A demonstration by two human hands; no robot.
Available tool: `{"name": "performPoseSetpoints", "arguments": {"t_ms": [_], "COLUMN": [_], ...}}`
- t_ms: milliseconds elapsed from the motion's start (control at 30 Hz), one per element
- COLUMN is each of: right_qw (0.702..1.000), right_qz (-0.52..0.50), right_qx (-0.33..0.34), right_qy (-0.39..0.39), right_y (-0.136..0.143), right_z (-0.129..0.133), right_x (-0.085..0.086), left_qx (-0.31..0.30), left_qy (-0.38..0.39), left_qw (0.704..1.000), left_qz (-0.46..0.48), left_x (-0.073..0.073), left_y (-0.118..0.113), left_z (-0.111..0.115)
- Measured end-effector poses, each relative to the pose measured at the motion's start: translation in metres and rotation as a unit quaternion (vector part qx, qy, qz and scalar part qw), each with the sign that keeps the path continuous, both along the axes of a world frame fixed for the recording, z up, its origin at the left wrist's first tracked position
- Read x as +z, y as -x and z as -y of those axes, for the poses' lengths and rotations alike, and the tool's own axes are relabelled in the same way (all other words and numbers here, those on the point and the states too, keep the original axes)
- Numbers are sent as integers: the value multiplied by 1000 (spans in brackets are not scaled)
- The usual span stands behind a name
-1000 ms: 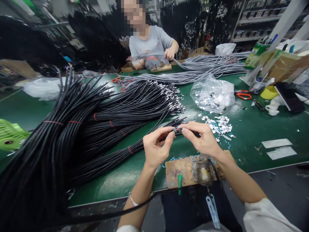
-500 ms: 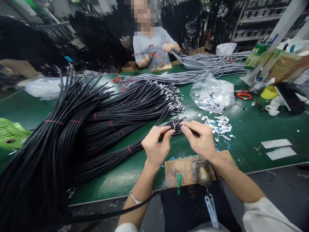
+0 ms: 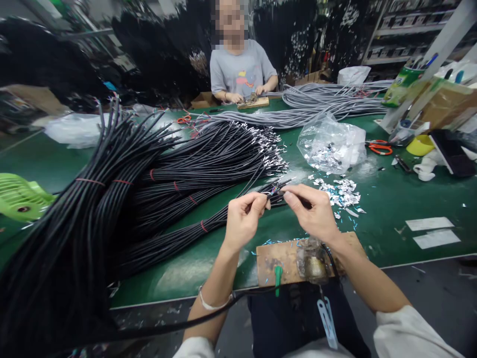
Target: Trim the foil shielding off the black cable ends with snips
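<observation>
My left hand (image 3: pixel 244 216) is closed, its thumb and fingers pinching a black cable whose thin coloured wires (image 3: pixel 274 190) show at the end. Close to its right, my right hand (image 3: pixel 311 206) grips a dark slim item, its fingertips at those wires; what the item is, I cannot make out. Behind and left of my hands lies a tied bundle of black cables (image 3: pixel 186 231). Larger black cable bundles (image 3: pixel 219 154) with bare silvery ends spread over the green table (image 3: pixel 380 214). Below my hands sits a wooden board (image 3: pixel 270 258) bearing a metal fixture (image 3: pixel 315 263).
Across the table a person (image 3: pixel 242 69) works at a small board (image 3: pixel 255 102). Grey cables (image 3: pixel 328 99) lie nearby. To the right are a plastic bag (image 3: pixel 331 144), scraps (image 3: pixel 345 193), orange-handled scissors (image 3: pixel 380 147) and a phone (image 3: pixel 450 151). A green fan (image 3: pixel 24 199) stands left.
My hands stay close together, the left turned slightly and its fingers more curled. The person opposite has let go of the raised grey cables and lowered both hands to the small board. The view shifted slightly.
</observation>
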State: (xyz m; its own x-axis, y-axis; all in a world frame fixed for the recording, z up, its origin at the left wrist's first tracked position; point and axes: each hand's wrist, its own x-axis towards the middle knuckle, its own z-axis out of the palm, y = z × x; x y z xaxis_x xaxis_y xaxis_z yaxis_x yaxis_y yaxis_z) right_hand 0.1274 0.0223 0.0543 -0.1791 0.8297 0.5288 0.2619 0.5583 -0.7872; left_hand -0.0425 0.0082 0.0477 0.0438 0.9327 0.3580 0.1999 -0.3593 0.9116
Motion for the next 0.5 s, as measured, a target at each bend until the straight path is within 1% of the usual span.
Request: {"name": "performPoseSetpoints", "arguments": {"t_ms": [100, 200, 267, 333, 400, 433, 467, 500], "right_qw": [999, 999, 999, 998, 990, 977, 955, 927], "right_qz": [-40, -44, -42, -57, -102, -137, -175, -210], "right_qx": [-8, 5, 2, 4, 45, 83, 127, 170], "right_qy": [26, 17, 7, 22, 88, 143, 202, 259], "right_y": [0, -1, -1, -1, 1, 3, 6, 8], "right_z": [-1, -2, -2, -3, -5, -7, -8, -9], "right_x": [-2, -1, 0, 0, -2, -4, -6, -9], "left_qx": [43, 46, 48, 53, 49, 44, 37, 28], "left_qy": [-48, -81, -95, -103, -103, -100, -95, -87], "left_qw": [997, 992, 989, 987, 986, 987, 989, 991], "left_qz": [-35, -79, -102, -115, -119, -116, -108, -97], "left_x": [-2, -2, -2, -2, -3, -4, -6, -8], "left_y": [-4, -7, -8, -9, -9, -8, -8, -8], "left_z": [1, 3, 3, 3, 1, -1, -3, -5]}}
